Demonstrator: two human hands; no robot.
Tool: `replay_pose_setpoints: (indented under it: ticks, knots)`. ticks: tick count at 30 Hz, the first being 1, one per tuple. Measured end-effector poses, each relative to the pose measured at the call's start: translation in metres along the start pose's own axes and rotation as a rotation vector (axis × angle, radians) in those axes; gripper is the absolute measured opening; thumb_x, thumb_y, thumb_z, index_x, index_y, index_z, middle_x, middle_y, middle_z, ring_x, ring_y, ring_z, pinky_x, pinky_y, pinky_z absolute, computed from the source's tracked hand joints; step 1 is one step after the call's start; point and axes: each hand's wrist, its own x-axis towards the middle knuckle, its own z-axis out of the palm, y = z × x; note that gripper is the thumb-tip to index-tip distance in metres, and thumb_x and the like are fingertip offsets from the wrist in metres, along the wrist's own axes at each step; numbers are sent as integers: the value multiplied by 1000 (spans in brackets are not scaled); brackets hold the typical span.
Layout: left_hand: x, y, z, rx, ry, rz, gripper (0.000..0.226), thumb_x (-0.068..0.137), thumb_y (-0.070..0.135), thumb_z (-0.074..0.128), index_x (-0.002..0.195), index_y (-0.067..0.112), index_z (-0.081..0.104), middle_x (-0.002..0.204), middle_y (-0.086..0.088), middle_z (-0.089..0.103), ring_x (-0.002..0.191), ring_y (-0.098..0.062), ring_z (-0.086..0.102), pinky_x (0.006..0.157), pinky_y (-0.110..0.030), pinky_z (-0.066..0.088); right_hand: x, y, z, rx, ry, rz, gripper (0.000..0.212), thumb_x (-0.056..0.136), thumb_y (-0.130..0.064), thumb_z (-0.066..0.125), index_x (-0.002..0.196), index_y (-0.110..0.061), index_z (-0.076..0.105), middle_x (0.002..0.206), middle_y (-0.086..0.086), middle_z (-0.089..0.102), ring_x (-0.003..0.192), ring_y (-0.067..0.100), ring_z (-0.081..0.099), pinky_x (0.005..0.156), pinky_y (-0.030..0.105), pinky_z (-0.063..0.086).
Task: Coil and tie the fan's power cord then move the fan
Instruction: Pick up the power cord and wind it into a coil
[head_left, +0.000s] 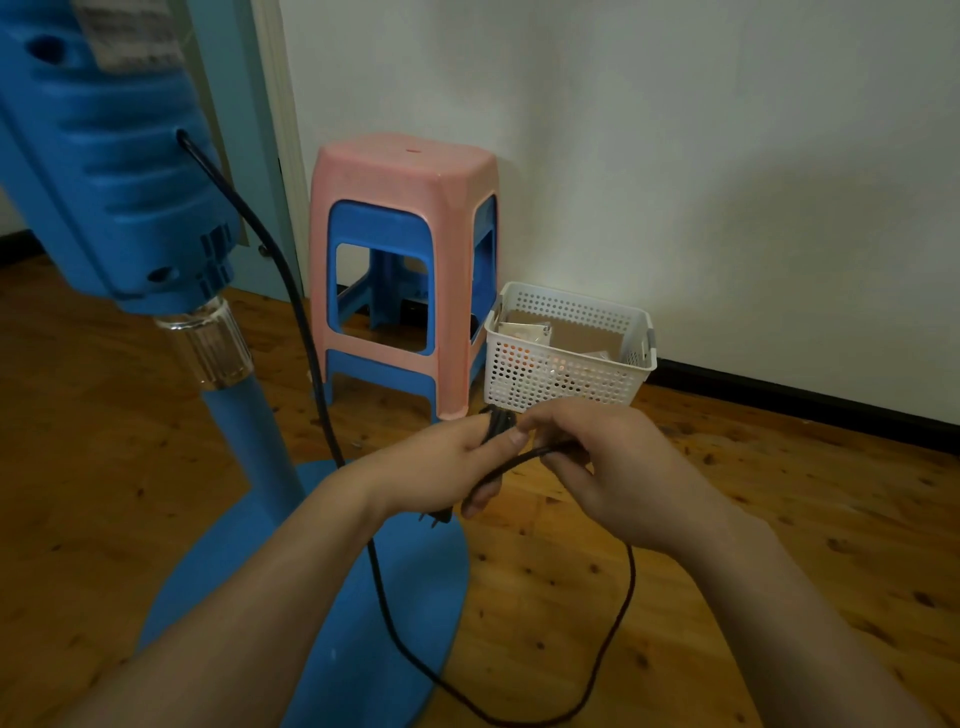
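Coiling step: left hand (441, 462) clamps bundled power cord (306, 332), right hand (618, 467) pinches next loop; slack on floor (779, 545) still needs gathering

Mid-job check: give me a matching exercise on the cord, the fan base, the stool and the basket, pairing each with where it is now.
Things:
1. cord
2. fan base
3. stool
4. basket

Places:
A. on the floor by the wall, right of the stool
B. on the floor under the forearms
C. against the wall, beside the door frame
D. held by left hand and right hand

Pairs: 1-D, 2-B, 3-C, 4-A
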Motion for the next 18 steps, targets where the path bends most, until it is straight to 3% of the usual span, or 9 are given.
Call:
replay_pose_setpoints:
  ticks: [3, 5, 10, 13, 14, 16, 18]
  knots:
    - [-3, -5, -7, -45, -53, -16, 59, 92, 67, 52, 89, 8, 54, 66, -3, 61, 59, -15, 60, 64, -31, 53, -3, 13, -10, -19, 95, 25, 30, 93, -16, 70, 118, -31, 71, 105, -19, 68, 95, -3, 59, 81, 13, 48]
    - [-5, -9, -8, -43, -86, -28, 58, 89, 63, 63, 91, 6, 55, 69, -7, 61, 59, -17, 60, 59, -26, 51, -6, 23, -14, 30, 170, 55, 26, 91, -19, 73, 115, -30, 75, 103, -20, 71, 95, -4, 62, 80, 13, 48]
    - [-3, -4, 1, -152, -200, 7, 40, 98, 46, 57, 78, 12, 53, 56, -1, 56, 51, -17, 55, 64, -30, 53, -8, 32, 1, 117, 254, 111, 24, 94, -19, 69, 116, -28, 75, 97, -25, 66, 92, -6, 63, 81, 22, 55]
    - [-3, 2, 3, -237, -225, 55, 36, 101, 46, 54, 72, 25, 58, 53, 0, 55, 51, -21, 55, 85, -47, 58, -9, 35, 12, 186, 269, 157, 25, 97, -22, 63, 119, -29, 74, 91, -20, 69, 85, 0, 65, 76, 33, 59]
    - [-3, 3, 4, -282, -212, 66, 35, 100, 48, 55, 74, 26, 60, 53, 1, 55, 51, -23, 55, 85, -44, 58, -9, 35, 15, 223, 274, 164, 24, 98, -23, 62, 118, -32, 73, 89, -18, 71, 84, 2, 66, 74, 35, 59]
    - [-1, 5, 6, -386, -139, 78, 44, 98, 54, 56, 89, 11, 62, 51, -1, 53, 51, -26, 52, 73, -31, 56, -8, 32, 22, 304, 274, 170, 25, 100, -22, 60, 112, -40, 73, 87, -12, 73, 82, 6, 68, 72, 38, 59]
    - [0, 6, 10, -475, -57, 90, 51, 96, 59, 54, 87, 8, 55, 48, -1, 49, 45, -24, 47, 69, -27, 54, -5, 23, 29, 397, 275, 187, 34, 102, -18, 58, 105, -50, 69, 86, -6, 74, 80, 12, 69, 70, 40, 59]
